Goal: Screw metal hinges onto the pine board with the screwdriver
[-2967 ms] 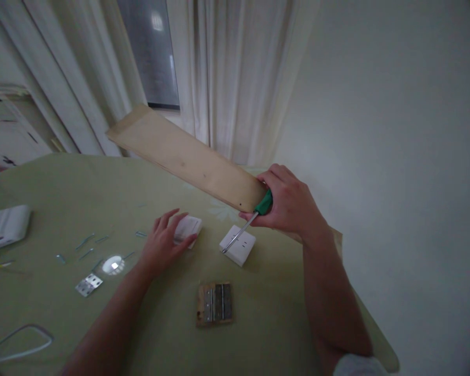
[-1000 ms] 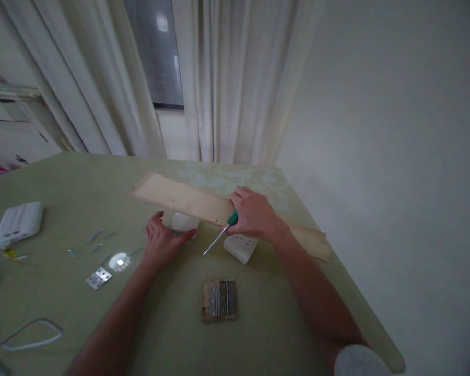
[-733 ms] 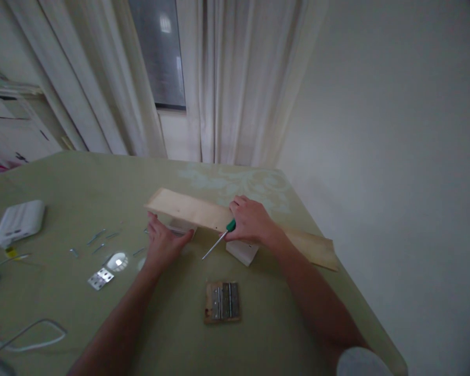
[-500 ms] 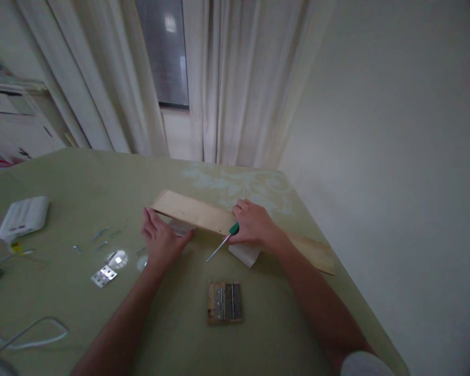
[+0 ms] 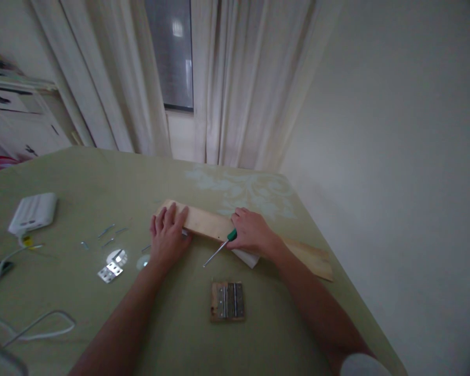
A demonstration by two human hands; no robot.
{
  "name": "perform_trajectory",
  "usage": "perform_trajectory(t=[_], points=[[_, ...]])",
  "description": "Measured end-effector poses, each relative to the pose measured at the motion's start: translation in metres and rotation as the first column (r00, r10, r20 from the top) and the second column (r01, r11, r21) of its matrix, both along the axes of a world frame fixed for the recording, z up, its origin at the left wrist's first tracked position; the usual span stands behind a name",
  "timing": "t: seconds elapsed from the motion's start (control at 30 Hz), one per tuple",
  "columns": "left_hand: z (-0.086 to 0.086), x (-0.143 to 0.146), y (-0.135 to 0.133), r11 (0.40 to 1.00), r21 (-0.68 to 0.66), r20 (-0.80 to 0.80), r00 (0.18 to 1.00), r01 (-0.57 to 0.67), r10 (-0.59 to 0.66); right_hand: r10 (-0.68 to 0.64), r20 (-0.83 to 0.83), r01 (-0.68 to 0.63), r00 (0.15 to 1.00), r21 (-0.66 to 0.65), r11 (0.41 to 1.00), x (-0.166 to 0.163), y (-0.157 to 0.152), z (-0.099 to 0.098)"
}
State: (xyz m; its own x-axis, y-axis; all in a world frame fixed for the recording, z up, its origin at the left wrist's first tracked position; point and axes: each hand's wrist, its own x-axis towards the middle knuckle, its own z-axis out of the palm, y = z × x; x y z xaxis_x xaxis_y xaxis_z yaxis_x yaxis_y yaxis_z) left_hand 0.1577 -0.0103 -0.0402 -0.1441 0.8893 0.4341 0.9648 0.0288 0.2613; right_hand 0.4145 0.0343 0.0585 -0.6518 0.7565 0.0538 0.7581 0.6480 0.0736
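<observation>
A pale wooden board [image 5: 206, 222] lies slantwise across the table in front of me. My left hand [image 5: 167, 241] grips its left part, fingers over the top face and thumb at the near edge. At the board's right part, my right hand [image 5: 254, 230] is closed around the green handle of a screwdriver [image 5: 232, 235], whose thin shaft points down to the left; that hand also touches the board. A small dark hole shows near the screwdriver. Something white and flat [image 5: 247, 258] sticks out below my right hand, mostly covered.
A small wooden block with hinges [image 5: 227, 301] lies near me. To the left are a silver hinge [image 5: 110, 272], a shiny disc [image 5: 116, 257], several screws [image 5: 108, 242], a white box [image 5: 33, 211] and a white cable [image 5: 43, 337]. Another thin board [image 5: 309, 256] lies right, near a wall.
The board's left end has come down toward the table. My left fingers have shifted from its edge onto its top face. My right hand still holds the screwdriver.
</observation>
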Motion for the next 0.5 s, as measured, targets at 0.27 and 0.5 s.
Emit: perform_trajectory(t=[0.27,0.5], points=[[-0.002,-0.007,0.009,0.983,0.185,0.152,0.988,0.013,-0.042,-0.045,-0.003,0.045,0.999,-0.02,0.999,0.0,-0.002,0.002],[-0.013,-0.008,0.014,0.983,0.183,0.351,0.934,0.0,-0.066,-0.144,-0.065,0.15,0.987,0.094,0.984,0.023,0.008,0.02]])
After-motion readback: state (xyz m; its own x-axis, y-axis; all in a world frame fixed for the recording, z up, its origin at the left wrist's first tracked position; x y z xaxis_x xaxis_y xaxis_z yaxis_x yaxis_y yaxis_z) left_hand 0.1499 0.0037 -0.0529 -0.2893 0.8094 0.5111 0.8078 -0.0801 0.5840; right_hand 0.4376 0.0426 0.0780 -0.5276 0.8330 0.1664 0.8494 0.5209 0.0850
